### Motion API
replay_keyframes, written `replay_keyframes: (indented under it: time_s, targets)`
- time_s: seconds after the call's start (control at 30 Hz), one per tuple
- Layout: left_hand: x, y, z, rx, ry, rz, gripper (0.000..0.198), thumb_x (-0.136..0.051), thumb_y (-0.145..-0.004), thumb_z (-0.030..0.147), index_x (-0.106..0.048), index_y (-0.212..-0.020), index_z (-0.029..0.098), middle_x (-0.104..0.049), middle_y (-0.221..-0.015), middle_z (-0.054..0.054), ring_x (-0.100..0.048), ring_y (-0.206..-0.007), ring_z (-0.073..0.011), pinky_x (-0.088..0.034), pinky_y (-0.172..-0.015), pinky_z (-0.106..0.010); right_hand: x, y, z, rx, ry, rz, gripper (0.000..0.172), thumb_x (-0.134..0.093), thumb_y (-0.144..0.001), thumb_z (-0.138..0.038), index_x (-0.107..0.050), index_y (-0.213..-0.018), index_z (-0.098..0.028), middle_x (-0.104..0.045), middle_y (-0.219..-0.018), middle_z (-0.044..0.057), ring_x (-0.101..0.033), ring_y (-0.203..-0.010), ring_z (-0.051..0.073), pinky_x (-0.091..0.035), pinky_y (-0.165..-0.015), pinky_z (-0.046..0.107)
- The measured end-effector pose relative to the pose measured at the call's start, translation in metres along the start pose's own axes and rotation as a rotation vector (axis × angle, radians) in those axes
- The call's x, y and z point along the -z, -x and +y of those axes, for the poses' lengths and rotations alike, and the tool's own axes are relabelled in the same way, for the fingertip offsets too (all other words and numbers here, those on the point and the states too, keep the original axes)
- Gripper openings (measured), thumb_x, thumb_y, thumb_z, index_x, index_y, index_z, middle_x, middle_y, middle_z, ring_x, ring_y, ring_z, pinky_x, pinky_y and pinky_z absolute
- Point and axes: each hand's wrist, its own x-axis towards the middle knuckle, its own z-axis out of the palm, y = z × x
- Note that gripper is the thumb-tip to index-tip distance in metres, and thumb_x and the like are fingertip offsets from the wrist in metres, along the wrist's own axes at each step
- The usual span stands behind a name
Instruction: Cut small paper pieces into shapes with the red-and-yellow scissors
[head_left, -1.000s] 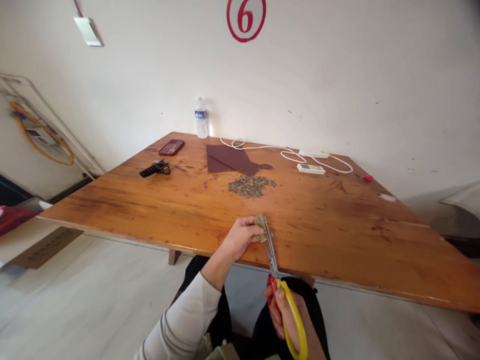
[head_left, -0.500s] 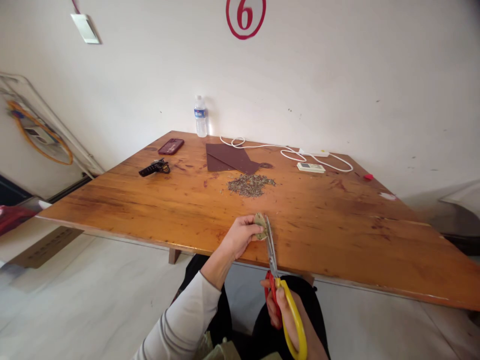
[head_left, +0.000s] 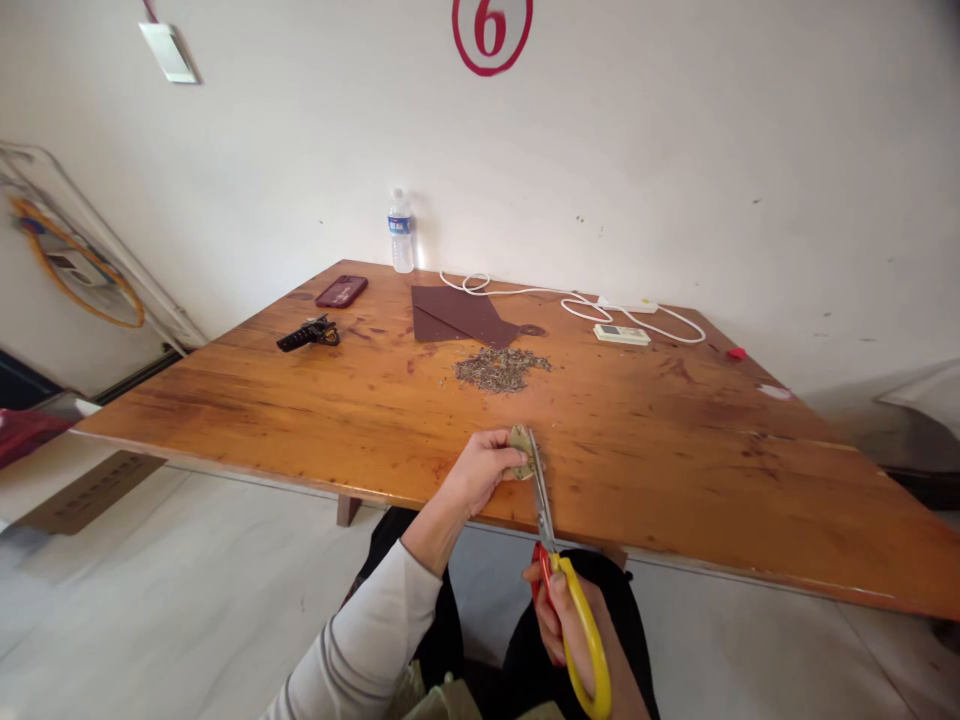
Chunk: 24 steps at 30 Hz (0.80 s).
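My left hand (head_left: 482,470) pinches a small, flat, rounded greenish-tan piece (head_left: 521,452) over the table's front edge; its material I cannot make out. Scissors (head_left: 543,510) with one red and one yellow handle are in my right hand (head_left: 566,610), the fingers wrapped in the loops. Their blades point away from me and lie along the right rim of the piece, close together. Beyond my hands, a loose pile of small greyish-brown clippings (head_left: 499,371) lies on the wooden table (head_left: 675,480).
Behind the pile lie dark maroon sheets (head_left: 454,315). To the left are a phone (head_left: 342,291), a black strapped object (head_left: 307,334) and a water bottle (head_left: 401,232) by the wall. A white cable (head_left: 525,292) and a white remote-like device (head_left: 621,335) sit at the back right.
The scissor blades have come closer together at the rim of the piece, and my right hand's fingers have tightened slightly. My left hand stays in place.
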Motion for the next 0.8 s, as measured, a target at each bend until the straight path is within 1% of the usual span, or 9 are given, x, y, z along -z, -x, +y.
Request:
replay_keyframes:
  time_s: [0.13,0.27,0.4,0.53,0.63,0.7,0.8]
  targets:
    - [0.000,0.001,0.001,-0.002,-0.001,-0.015,0.019,-0.079,-0.049,0.020,-0.070,-0.063,0.011,-0.066,-0.065,-0.004,-0.062,-0.063,-0.0123,-0.050,-0.068,-0.026,0.001,0.001,-0.003,-0.006,-0.008,-0.004,0.065,-0.063,-0.077,-0.086,-0.066,-0.088,-0.021,-0.039,-0.050,-0.009,-0.025,-0.032,0.007,-0.028,-0.031,0.021]
    - [0.001,0.000,0.001,-0.004,-0.003,-0.039,0.019,-0.080,-0.051,0.020,-0.070,-0.065,0.011,-0.067,-0.066,-0.005,-0.066,-0.066,-0.0147,-0.050,-0.068,-0.027,0.001,0.002,-0.006,-0.011,-0.002,-0.003,0.064,-0.064,-0.077,-0.084,-0.067,-0.087,-0.021,-0.040,-0.048,-0.008,-0.028,-0.031,0.008,-0.030,-0.030,0.021]
    - [0.002,0.000,0.000,0.001,0.014,-0.045,0.022,-0.083,-0.052,0.020,-0.069,-0.065,0.011,-0.068,-0.068,-0.006,-0.069,-0.069,-0.0165,-0.051,-0.069,-0.027,0.001,0.003,-0.007,-0.015,0.019,0.001,0.065,-0.066,-0.075,-0.085,-0.068,-0.087,-0.021,-0.039,-0.047,-0.008,-0.029,-0.031,0.009,-0.031,-0.030,0.023]
    - [0.005,-0.001,-0.001,0.002,0.037,-0.048,0.023,-0.085,-0.054,0.021,-0.070,-0.068,0.011,-0.068,-0.069,-0.005,-0.068,-0.067,-0.0157,-0.054,-0.070,-0.028,0.001,0.003,-0.009,-0.011,0.049,0.007,0.070,-0.062,-0.074,-0.089,-0.070,-0.088,-0.021,-0.042,-0.049,-0.006,-0.032,-0.032,0.010,-0.035,-0.033,0.027]
    - [0.006,-0.001,-0.002,-0.005,0.054,-0.028,0.024,-0.085,-0.055,0.022,-0.070,-0.070,0.011,-0.067,-0.069,-0.004,-0.065,-0.065,-0.0133,-0.055,-0.070,-0.028,0.002,0.001,-0.010,-0.006,0.074,0.012,0.073,-0.060,-0.072,-0.092,-0.071,-0.089,-0.022,-0.045,-0.052,-0.004,-0.037,-0.035,0.013,-0.041,-0.038,0.032]
    - [0.006,-0.001,-0.002,-0.011,0.057,-0.018,0.024,-0.086,-0.056,0.022,-0.070,-0.071,0.011,-0.067,-0.069,-0.004,-0.063,-0.063,-0.0118,-0.055,-0.070,-0.028,0.003,0.000,-0.011,-0.006,0.092,0.016,0.073,-0.059,-0.071,-0.092,-0.072,-0.089,-0.023,-0.046,-0.054,-0.003,-0.040,-0.037,0.015,-0.043,-0.040,0.033]
    - [0.005,-0.001,-0.002,-0.016,0.051,-0.025,0.026,-0.087,-0.055,0.023,-0.070,-0.071,0.011,-0.067,-0.070,-0.004,-0.064,-0.065,-0.0127,-0.055,-0.071,-0.028,0.003,-0.001,-0.012,-0.007,0.114,0.021,0.071,-0.058,-0.072,-0.092,-0.072,-0.090,-0.024,-0.046,-0.054,-0.003,-0.041,-0.038,0.015,-0.045,-0.043,0.034]
